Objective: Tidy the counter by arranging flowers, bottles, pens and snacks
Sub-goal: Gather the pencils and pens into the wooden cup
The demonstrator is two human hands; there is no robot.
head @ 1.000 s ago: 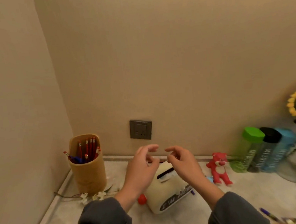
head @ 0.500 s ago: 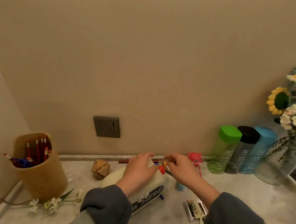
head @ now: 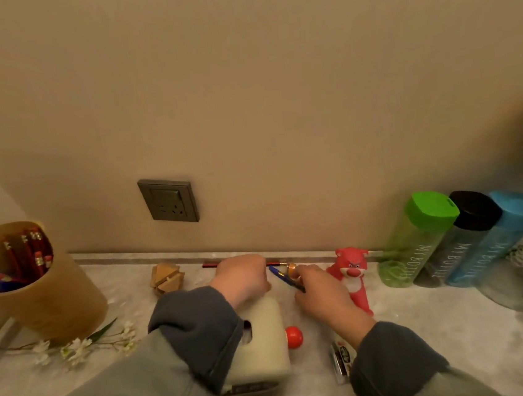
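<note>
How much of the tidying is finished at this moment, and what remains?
Done: three bottles stand in a row by the wall; pencils fill the holder. In hand: left hand on a red pencil, right hand holding a blue pen. Left: the flower sprig and snack packet lie loose.

Both hands reach over a cluttered worktop by the far wall.

The left hand closes on a red pencil along the wall; the right hand grips a blue pen. A pen cup stands far left, three bottles far right, a red bear figure between.
</note>
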